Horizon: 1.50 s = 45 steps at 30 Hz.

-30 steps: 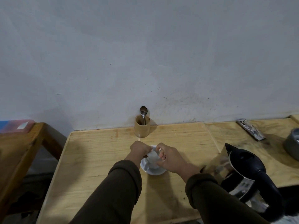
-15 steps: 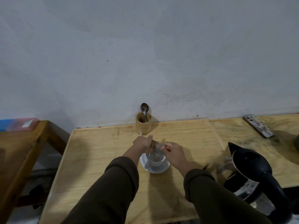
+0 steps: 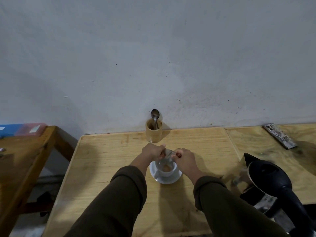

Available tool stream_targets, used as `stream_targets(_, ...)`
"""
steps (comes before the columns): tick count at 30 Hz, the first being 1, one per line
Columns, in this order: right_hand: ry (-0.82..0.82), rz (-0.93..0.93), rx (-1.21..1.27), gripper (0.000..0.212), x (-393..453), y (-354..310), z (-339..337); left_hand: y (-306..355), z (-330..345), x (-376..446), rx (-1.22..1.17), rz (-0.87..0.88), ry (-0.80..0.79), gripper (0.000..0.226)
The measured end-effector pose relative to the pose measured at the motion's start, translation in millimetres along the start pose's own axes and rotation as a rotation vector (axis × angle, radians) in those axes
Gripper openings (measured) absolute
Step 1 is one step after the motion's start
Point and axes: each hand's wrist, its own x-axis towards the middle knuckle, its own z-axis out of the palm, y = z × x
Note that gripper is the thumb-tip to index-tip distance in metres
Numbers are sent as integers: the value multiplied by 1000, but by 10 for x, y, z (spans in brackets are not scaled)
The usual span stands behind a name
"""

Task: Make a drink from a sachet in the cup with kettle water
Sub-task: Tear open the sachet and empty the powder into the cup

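A white cup (image 3: 168, 171) stands on a white saucer (image 3: 172, 180) in the middle of the wooden table, with brownish powder in its bottom. Just above the cup's far rim, my left hand (image 3: 153, 152) and my right hand (image 3: 183, 159) both pinch a small silvery sachet (image 3: 168, 153), tilted down toward the cup. A black and steel kettle (image 3: 268, 182) sits at the right, spout pointing away from me. A metal spoon (image 3: 155, 117) stands in a wooden holder (image 3: 153, 132) by the wall.
A phone (image 3: 280, 138) lies face down at the back right of the table (image 3: 106, 168). A second wooden table (image 3: 22, 156) stands to the left, across a gap, with a blue and pink box (image 3: 22, 130) on it. The grey wall closes the back.
Both hands have lifted slightly with the sachet above the cup's far rim. Brown powder now shows inside the cup. The view has shifted a little.
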Motion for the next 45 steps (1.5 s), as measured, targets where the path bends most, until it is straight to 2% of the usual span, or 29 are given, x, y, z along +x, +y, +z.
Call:
stream_targets(2, 4, -6, 11, 14, -3, 1, 13, -44, 4, 35, -5, -2, 3, 50)
stream_targets(7, -18, -32, 7, 12, -23, -1, 31, -68, 31, 23, 72, 22, 15, 45)
stream_targets(11, -12, -9, -23, 37, -23, -1, 31, -54, 11, -33, 125, 76, -23, 40)
stream_targets(15, -21, 8, -15, 27, -29, -8, 33, -75, -10, -45, 136, 117, -39, 35)
stream_targets(17, -39, -5, -59, 35, -26, -3, 34, -82, -21, -37, 122, 126, -44, 30)
stream_targets(23, -34, -29, -74, 44, -39, -24, 53, -110, -45, -37, 93, 142, -85, 26)
stream_targets(30, -4, -47, -79, 43, -52, -74, 59, -130, -18, -55, -35, 134, -121, 22)
stream_targets(32, -8, -61, -104, 32, -66, -80, 47, -143, -38, -57, -85, 130, -113, 27)
stream_targets(33, -9, -57, -117, 19, -58, -70, 36, -149, -55, -65, -105, 128, -107, 29)
stream_targets(34, 1, -61, -107, 3, -72, -82, 12, -160, -76, -72, -123, 126, -104, 30)
stream_targets(37, 95, -43, -35, 34, -104, -77, -39, -216, -145, -78, -187, 123, -117, 35)
stream_targets(40, 219, 17, 99, 32, -152, -159, -76, -248, -208, -109, -310, 134, -127, 29)
stream_targets(43, 182, 89, 289, 27, -195, -319, -55, -260, -275, -179, -368, 189, -125, 7)
stream_targets(45, 122, 98, 357, 21, -222, -430, 9, -283, -331, -228, -348, 255, -109, 9)
